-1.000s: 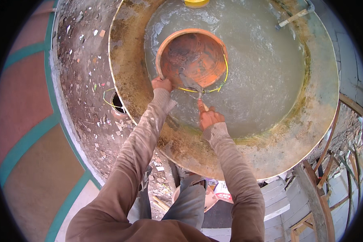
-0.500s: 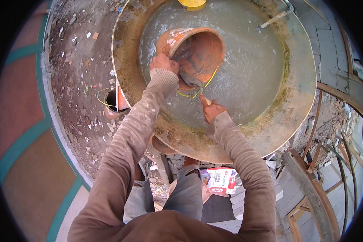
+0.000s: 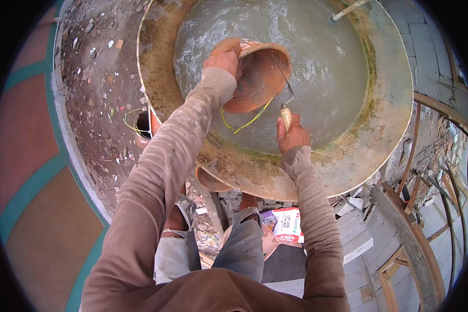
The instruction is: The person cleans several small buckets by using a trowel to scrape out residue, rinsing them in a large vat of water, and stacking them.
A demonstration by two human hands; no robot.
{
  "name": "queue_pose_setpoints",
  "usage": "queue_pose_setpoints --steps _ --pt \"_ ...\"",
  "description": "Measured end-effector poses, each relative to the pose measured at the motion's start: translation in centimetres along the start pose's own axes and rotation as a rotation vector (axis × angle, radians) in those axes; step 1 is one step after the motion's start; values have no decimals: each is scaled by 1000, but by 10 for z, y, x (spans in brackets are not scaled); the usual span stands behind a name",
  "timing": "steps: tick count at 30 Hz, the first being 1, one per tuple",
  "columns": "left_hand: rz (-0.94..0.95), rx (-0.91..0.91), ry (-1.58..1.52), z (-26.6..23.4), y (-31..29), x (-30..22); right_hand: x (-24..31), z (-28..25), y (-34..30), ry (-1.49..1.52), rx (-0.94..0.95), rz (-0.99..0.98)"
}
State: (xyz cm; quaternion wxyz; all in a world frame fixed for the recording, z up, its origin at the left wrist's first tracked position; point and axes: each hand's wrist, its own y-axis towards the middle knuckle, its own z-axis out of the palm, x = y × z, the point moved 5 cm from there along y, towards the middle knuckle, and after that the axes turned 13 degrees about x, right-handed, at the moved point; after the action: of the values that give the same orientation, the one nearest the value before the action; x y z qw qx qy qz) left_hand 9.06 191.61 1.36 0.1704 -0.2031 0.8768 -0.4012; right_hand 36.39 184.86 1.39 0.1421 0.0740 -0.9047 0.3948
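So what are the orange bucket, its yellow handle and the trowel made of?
The bucket looks like plastic or rubber, dull and scuffed with pale patches. Its yellow handle could be cord or plastic-covered wire, being thin, bright and curved. The trowel's grip looks like wood, pale, rounded and worn. Its blade is probably metal: very thin, stiff-looking and dark.

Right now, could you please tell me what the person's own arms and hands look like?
The sleeves are long, brown and wrinkled, with paler patches toward the wrists, and end in ribbed cuffs. The left hand and right hand are bare.
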Motion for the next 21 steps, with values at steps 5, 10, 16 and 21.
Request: queue_pose_setpoints --steps 5,10,16,21 --pt "-6 -193 -453 107 36 50 -65 70 -5 350 -10 -31" --pt "9 -216 -463 155 75 80 -62 102 38 362 73 -89" --pt "84 -296 -130 152 74 39 -53 106 116 240 -97 175" --pt "-61 -207 -113 163 80 36 9 142 140 491 74 -136"
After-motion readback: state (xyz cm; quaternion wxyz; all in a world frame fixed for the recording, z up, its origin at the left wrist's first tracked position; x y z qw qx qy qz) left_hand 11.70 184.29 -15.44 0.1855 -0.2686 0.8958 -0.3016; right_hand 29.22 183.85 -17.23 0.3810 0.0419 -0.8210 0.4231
